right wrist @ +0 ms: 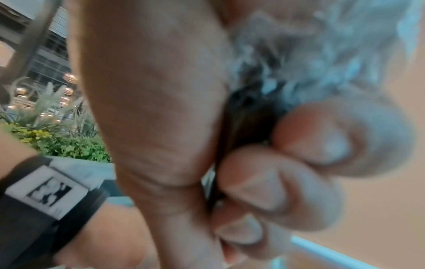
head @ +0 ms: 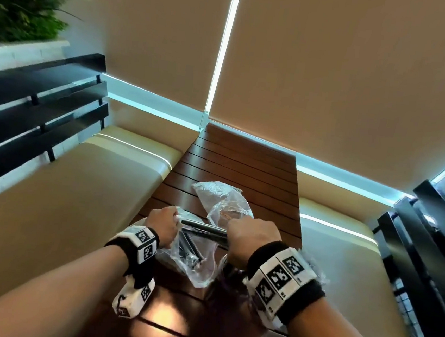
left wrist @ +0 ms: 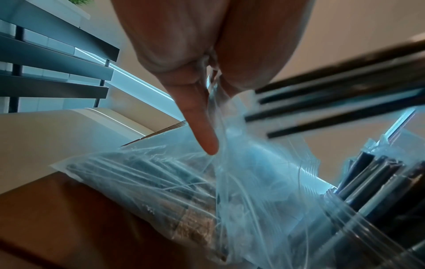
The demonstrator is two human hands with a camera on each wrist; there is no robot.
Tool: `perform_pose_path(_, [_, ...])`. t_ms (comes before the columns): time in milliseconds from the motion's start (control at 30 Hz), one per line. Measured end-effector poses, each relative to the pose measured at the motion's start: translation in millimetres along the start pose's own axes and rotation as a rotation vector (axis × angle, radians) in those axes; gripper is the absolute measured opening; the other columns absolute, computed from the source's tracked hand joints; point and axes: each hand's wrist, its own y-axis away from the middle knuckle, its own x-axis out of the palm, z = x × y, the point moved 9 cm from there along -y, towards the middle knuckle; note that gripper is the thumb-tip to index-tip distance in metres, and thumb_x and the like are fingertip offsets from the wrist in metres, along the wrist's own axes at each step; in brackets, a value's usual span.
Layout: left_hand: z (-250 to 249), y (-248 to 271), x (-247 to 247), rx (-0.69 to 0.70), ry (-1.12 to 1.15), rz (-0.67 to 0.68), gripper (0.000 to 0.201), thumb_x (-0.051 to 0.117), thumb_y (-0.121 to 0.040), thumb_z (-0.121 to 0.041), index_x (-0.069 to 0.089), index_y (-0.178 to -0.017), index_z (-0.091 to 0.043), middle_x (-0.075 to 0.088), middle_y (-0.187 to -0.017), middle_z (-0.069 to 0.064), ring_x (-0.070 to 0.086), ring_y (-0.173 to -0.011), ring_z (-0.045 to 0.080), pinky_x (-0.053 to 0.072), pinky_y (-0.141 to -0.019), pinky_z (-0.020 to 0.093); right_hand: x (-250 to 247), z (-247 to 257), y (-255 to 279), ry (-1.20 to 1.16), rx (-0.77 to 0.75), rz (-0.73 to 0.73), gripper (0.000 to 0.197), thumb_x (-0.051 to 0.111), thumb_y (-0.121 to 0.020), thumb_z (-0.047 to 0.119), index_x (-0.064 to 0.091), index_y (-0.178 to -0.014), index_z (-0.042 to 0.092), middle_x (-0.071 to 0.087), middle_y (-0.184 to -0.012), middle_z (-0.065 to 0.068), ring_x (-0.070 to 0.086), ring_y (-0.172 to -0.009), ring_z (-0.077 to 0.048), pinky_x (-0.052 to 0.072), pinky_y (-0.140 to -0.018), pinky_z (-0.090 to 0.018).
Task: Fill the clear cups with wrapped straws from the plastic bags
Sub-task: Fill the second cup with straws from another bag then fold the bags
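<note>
The right hand (head: 251, 235) is closed in a fist around a bundle of dark wrapped straws (head: 204, 227). In the right wrist view the fingers (right wrist: 271, 185) are curled tight, and the dark ends of the bundle show between them and the palm. The straws stick out from the fist toward the left hand (head: 163, 225), almost level, above the plastic bag (head: 193, 258).

The left hand pinches the upper edge of this plastic bag. In the left wrist view the thin film is caught between the thumb and the other fingers, while one finger (left wrist: 202, 125) points straight down along the film. The bag lies on the brown slatted surface (head: 243, 165), crumpled, and more dark straws (head: 190, 249) are still inside it.

A second clear bag (head: 221, 198) lies on the surface just behind the first one, farther from the person. To the right of the first bag, in the left wrist view, dark straws stand upright in a clear cup (left wrist: 377, 209). This cup is mostly hidden below the right wrist in the head view.

Beige cushioned seats (head: 78, 181) are on both sides of the surface.
</note>
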Motion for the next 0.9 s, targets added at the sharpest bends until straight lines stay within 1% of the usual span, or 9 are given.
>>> perform_pose_path(67, [-6,-1,8,0.024,-0.085,0.01,0.02,0.044,-0.095,-0.018,0.059,-0.107,-0.013,0.067,-0.106,0.013,0.063,-0.101,0.034,0.045,-0.079,0.034,-23,-18,16,0.009,0.02,-0.059,0.01,0.057,-0.089,0.024,0.058,-0.098,0.022,0.061,-0.092,-0.002,0.061,-0.084,-0.026,0.04,-0.069,-0.03])
perform_pose_path(167, [-16,5,20,-0.006,-0.167,0.059,0.016,0.049,-0.092,-0.024,0.055,-0.105,-0.016,0.064,-0.115,0.01,0.06,-0.109,0.03,0.043,-0.085,0.034,-43,-44,22,-0.04,0.073,-0.167,0.011,0.058,-0.087,0.027,0.063,-0.095,0.023,0.056,-0.075,0.004,0.054,-0.066,-0.019,0.042,-0.063,-0.028])
perform_pose_path(267, [-41,15,27,0.06,-0.119,0.178,0.06,0.059,-0.078,-0.035,0.043,-0.134,-0.023,0.046,-0.136,0.003,0.048,-0.125,0.025,0.041,-0.099,0.036,-52,-55,18,-0.184,0.066,-0.349,0.009,0.059,-0.086,0.035,0.056,-0.088,0.027,0.06,-0.076,0.007,0.059,-0.069,-0.019,0.045,-0.061,-0.028])
perform_pose_path(333, [-77,25,10,0.196,0.166,0.185,0.069,0.064,-0.075,-0.025,0.04,-0.14,-0.02,0.045,-0.137,0.003,0.046,-0.127,0.022,0.046,-0.095,0.03,-43,-57,13,-0.292,0.077,-0.442,0.009,0.059,-0.086,0.033,0.053,-0.09,0.028,0.061,-0.076,0.008,0.062,-0.07,-0.018,0.049,-0.061,-0.029])
perform_pose_path(433, [-122,40,-21,0.231,0.922,0.294,0.054,0.066,-0.067,-0.006,0.055,-0.119,-0.013,0.061,-0.116,0.009,0.058,-0.113,0.022,0.052,-0.082,0.027,-10,-51,2,-0.405,0.109,-0.468,0.014,0.059,-0.088,0.035,0.055,-0.099,0.027,0.064,-0.08,0.008,0.062,-0.071,-0.018,0.044,-0.06,-0.028])
perform_pose_path(500, [-134,42,-37,0.154,1.325,0.319,0.037,0.069,-0.07,-0.013,0.059,-0.106,-0.01,0.068,-0.105,0.012,0.063,-0.107,0.025,0.05,-0.093,0.039,7,-47,-3,-0.47,0.131,-0.5,0.018,0.058,-0.088,0.036,0.054,-0.102,0.025,0.065,-0.084,0.005,0.063,-0.076,-0.023,0.037,-0.06,-0.029])
perform_pose_path(600, [-134,38,-49,-0.008,1.635,0.185,0.024,0.068,-0.088,-0.029,0.059,-0.078,-0.009,0.064,-0.071,0.006,0.065,-0.085,0.022,0.049,-0.095,0.037,22,-37,-7,-0.515,0.108,-0.536,0.023,0.056,-0.089,0.044,0.05,-0.097,0.023,0.066,-0.087,0.002,0.063,-0.081,-0.026,0.036,-0.06,-0.032])
perform_pose_path(733, [-138,36,-65,0.065,1.498,-0.033,0.032,0.07,-0.086,-0.03,0.047,-0.068,-0.017,0.042,-0.052,-0.004,0.05,-0.053,0.012,0.05,-0.068,0.029,40,-33,-5,-0.465,0.053,-0.549,0.046,0.048,-0.082,0.073,0.044,-0.096,0.029,0.058,-0.092,0.012,0.054,-0.083,-0.015,0.044,-0.072,-0.035])
perform_pose_path(900, [-122,27,-83,0.156,1.178,-0.201,0.03,0.074,-0.082,-0.036,0.053,-0.067,-0.02,0.053,-0.05,-0.009,0.057,-0.057,0.014,0.052,-0.08,0.041,79,-51,6,-0.399,0.176,-0.418,0.094,0.043,-0.059,0.094,0.034,-0.129,0.032,0.044,-0.123,0.002,0.046,-0.109,-0.021,0.045,-0.09,-0.041])
